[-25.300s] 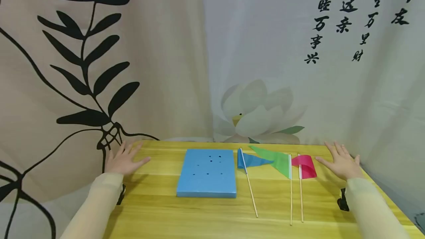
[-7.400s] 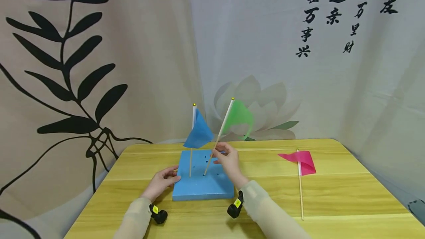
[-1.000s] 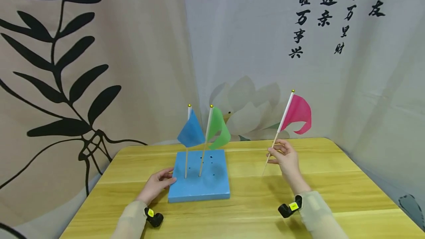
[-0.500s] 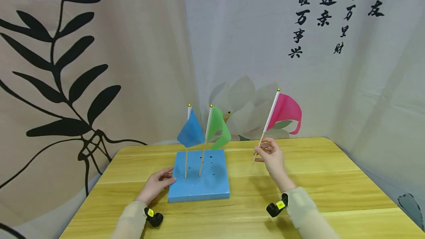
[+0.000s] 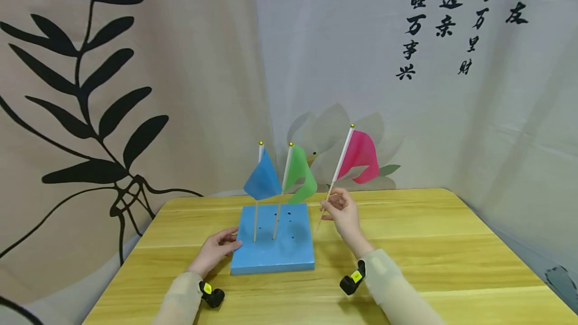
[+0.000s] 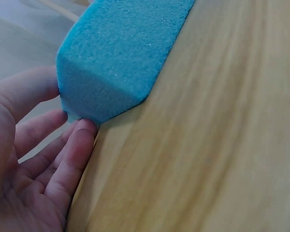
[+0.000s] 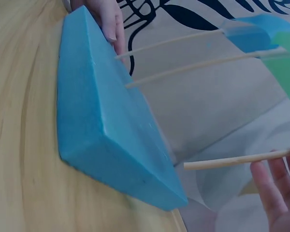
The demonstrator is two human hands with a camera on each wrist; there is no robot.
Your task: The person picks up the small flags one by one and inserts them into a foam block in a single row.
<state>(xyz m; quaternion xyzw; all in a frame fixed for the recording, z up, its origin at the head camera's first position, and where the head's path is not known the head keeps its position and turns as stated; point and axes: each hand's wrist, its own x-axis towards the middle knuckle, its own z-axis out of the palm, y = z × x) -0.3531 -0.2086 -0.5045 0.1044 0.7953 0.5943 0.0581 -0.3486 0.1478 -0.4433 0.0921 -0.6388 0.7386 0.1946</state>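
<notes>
A blue foam block (image 5: 271, 260) with several small holes sits on the table. My left hand (image 5: 214, 252) grips its left edge; in the left wrist view, fingers (image 6: 72, 150) meet the block's lower edge. A blue flag (image 5: 263, 179) and a green flag (image 5: 300, 174) stand in the block by their wooden sticks, the green one leaning slightly right. My right hand (image 5: 345, 214) pinches the stick of a pink flag (image 5: 358, 157), tilted, just right of the block. In the right wrist view the lower end of that stick (image 7: 217, 163) hangs free beside the block's top face.
The wooden table (image 5: 429, 255) spreads out to the right and in front of the block. Behind it hangs a curtain (image 5: 203, 89) printed with a black plant, a pale flower and writing. A black camera (image 5: 352, 282) is worn on each wrist.
Three flags lay on the table at first; the blue and green ones now stand in the block. Over the last second my right hand has carried the pink flag leftward, close to the block.
</notes>
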